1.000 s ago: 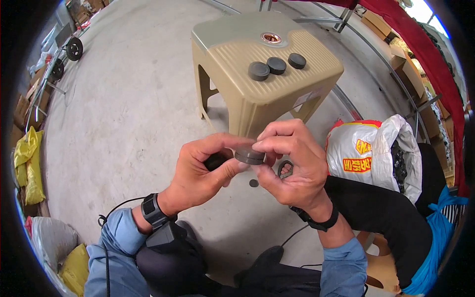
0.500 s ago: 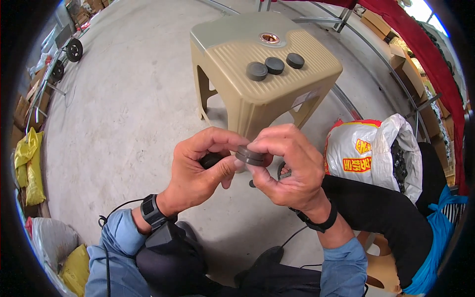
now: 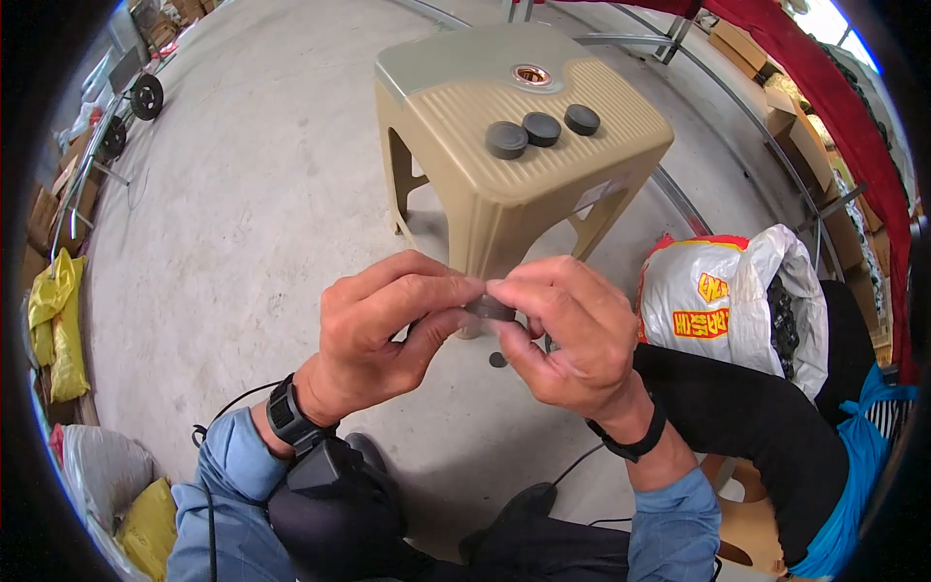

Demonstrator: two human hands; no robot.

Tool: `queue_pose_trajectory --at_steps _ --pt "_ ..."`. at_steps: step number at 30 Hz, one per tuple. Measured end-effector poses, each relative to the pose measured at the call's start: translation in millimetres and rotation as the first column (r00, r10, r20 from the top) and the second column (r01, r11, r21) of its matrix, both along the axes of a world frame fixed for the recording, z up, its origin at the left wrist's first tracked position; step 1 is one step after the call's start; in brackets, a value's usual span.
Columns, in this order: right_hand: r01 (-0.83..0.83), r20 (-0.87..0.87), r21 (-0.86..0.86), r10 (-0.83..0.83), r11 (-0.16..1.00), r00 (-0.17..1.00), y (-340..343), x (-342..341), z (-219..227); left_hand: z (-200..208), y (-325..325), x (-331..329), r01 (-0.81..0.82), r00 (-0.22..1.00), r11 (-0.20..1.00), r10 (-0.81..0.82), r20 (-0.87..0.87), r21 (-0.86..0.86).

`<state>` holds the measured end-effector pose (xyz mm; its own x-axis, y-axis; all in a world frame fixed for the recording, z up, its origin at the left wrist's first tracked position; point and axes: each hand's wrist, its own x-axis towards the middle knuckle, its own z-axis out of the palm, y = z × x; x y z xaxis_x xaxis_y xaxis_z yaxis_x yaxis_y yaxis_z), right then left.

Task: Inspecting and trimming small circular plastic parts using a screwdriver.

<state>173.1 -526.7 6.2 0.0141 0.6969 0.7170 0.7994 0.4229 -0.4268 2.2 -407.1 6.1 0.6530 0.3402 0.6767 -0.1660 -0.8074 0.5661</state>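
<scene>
Now the left hand (image 3: 388, 315) and right hand (image 3: 582, 339) pinch a dark grey disc (image 3: 497, 309) between their fingertips, rim toward the wearer, broad axis running left-right, before the beige plastic stool (image 3: 456, 165).

Left hand (image 3: 373, 325) turned, dark disc (image 3: 495, 309) more covered
</scene>
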Motion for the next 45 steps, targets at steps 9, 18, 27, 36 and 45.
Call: queue_pose_trajectory --at_steps 9,18,27,36,45 --pt "-0.056 -0.200 -0.010 0.053 0.998 0.978 4.9 -5.1 6.5 -12.8 -3.7 3.0 0.125 0.991 0.869 -0.092 0.092 -0.479" --pt "-0.010 -0.217 0.082 0.028 0.997 0.976 8.3 -8.9 0.6 -13.3 -7.2 1.7 0.270 0.959 0.394 -0.190 0.209 -0.878" --pt "-0.007 -0.167 0.048 0.015 0.999 0.986 5.0 -7.7 -2.1 -21.0 -15.0 5.4 0.248 0.942 0.362 -0.305 0.137 -0.899" --pt "0.051 -0.314 -0.048 -0.064 0.998 0.947 2.2 20.4 -4.2 -31.7 -9.6 7.4 0.054 0.942 0.242 -0.335 -0.031 -0.969" --pt "0.069 -0.280 -0.146 -0.108 0.987 0.954 -27.4 17.0 -6.5 -20.5 -18.7 20.7 0.100 0.924 0.303 -0.381 -0.024 -0.948"
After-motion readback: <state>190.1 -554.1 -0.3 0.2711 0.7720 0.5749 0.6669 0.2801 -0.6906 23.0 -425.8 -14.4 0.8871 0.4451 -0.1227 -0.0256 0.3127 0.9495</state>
